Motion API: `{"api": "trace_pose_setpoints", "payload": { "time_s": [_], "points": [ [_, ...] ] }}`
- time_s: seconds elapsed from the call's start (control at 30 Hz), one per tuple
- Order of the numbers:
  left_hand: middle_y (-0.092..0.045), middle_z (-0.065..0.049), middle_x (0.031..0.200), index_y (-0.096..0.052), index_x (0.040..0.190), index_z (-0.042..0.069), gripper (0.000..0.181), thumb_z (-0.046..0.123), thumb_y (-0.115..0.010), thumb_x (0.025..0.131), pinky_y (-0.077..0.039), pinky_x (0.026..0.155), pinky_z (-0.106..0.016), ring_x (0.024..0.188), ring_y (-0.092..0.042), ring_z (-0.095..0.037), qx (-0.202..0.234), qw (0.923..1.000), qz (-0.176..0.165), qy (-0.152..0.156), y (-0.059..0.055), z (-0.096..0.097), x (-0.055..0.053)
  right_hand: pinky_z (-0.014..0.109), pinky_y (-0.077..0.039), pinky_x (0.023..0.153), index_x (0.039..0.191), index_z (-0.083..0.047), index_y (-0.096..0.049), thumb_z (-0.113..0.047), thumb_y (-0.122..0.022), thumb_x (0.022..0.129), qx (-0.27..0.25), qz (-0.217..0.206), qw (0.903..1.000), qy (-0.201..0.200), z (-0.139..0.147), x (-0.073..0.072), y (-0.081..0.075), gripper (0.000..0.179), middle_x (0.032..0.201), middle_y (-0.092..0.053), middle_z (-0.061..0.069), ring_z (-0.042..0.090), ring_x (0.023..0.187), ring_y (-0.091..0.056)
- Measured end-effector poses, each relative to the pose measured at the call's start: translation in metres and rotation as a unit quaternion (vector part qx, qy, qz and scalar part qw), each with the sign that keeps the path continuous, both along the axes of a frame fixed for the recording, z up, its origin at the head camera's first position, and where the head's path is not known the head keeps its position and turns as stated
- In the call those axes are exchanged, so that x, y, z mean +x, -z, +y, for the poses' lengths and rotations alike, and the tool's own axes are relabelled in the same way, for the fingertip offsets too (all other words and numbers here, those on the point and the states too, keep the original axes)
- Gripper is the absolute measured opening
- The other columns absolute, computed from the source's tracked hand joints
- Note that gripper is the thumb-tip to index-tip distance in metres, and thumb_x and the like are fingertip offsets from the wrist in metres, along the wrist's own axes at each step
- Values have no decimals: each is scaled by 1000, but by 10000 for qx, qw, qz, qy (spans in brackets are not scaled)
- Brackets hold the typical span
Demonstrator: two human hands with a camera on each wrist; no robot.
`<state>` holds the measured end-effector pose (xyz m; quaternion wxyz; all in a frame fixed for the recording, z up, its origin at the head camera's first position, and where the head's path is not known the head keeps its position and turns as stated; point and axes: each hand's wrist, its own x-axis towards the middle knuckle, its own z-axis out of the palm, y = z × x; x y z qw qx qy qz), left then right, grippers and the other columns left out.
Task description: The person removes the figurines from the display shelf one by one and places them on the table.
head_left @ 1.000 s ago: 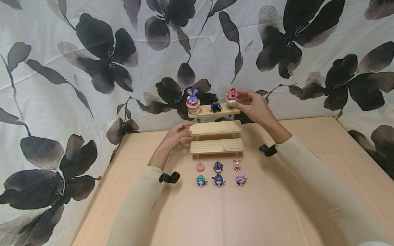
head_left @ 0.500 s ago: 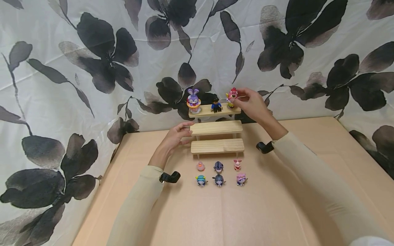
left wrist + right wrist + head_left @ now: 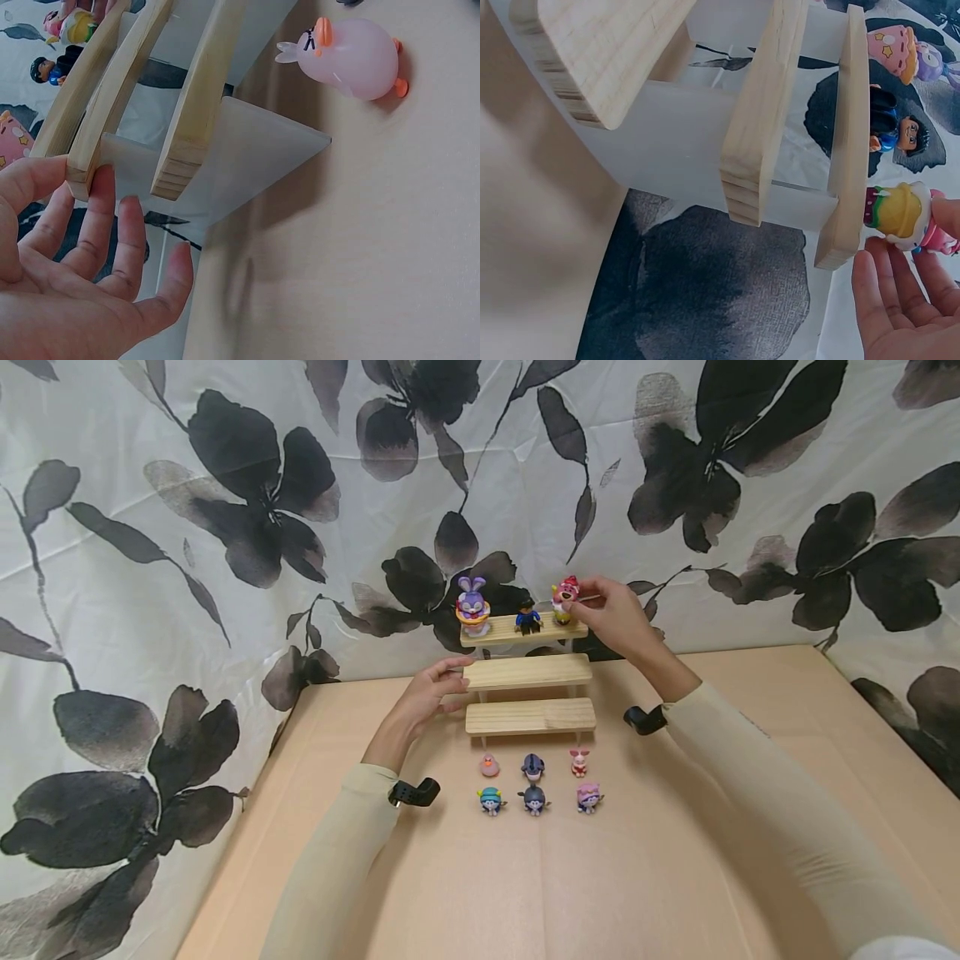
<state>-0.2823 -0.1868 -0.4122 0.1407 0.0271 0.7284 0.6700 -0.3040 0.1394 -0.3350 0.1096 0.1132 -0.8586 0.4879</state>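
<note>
A three-step wooden display stand point(image 3: 528, 717) with pale side supports stands towards the back of the table. My left hand point(image 3: 429, 695) grips the left end of its middle step, thumb on one face and fingertips on the other, as the left wrist view shows. On the top step, at the right end, my right hand point(image 3: 617, 614) pinches a pink bear figurine point(image 3: 564, 597) with a red top and yellow body. Its base sits right at the board in the right wrist view point(image 3: 900, 211). Left of it are a black-haired toy figure point(image 3: 527, 618) in blue and a purple rabbit figurine point(image 3: 472, 603).
In front of the stand, two rows of small figurines stand on the table: a pink duck point(image 3: 489, 766), a dark-blue donkey point(image 3: 532, 767), a pink piglet point(image 3: 578, 763), and several hatted ones, such as the green-hatted one point(image 3: 491, 801). A floral cloth point(image 3: 517, 435) hangs behind.
My right hand has shifted slightly left, its thumb now across the front of the bear figurine, which has turned a little. My left hand stays on the stand.
</note>
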Motion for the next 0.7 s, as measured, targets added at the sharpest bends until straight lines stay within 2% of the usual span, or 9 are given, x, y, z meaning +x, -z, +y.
{"api": "trace_pose_setpoints", "payload": {
  "time_s": [0.23, 0.7],
  "points": [
    [-61, -8, 121, -62, 137, 20, 40, 10, -63, 98, -47, 104, -57, 113, -61, -23, -23, 10000, 16, 10, -1, 0, 1, 45, -51, 96, 138, -3, -57, -31, -70, 97, 96, -23, 9999, 15, -1, -1, -2, 52, 130, -62, 16, 30, 117, -61],
    [-61, -8, 123, -61, 138, 20, 40, 12, -63, 99, -46, 104, -57, 115, -60, -23, -82, 9999, 8, 71, -1, 0, 1, 41, -51, 90, 128, -2, -59, -30, -70, 97, 144, -2, 9999, -15, 0, 0, -2, 44, 125, -63, 15, 30, 114, -62]
  ]
}}
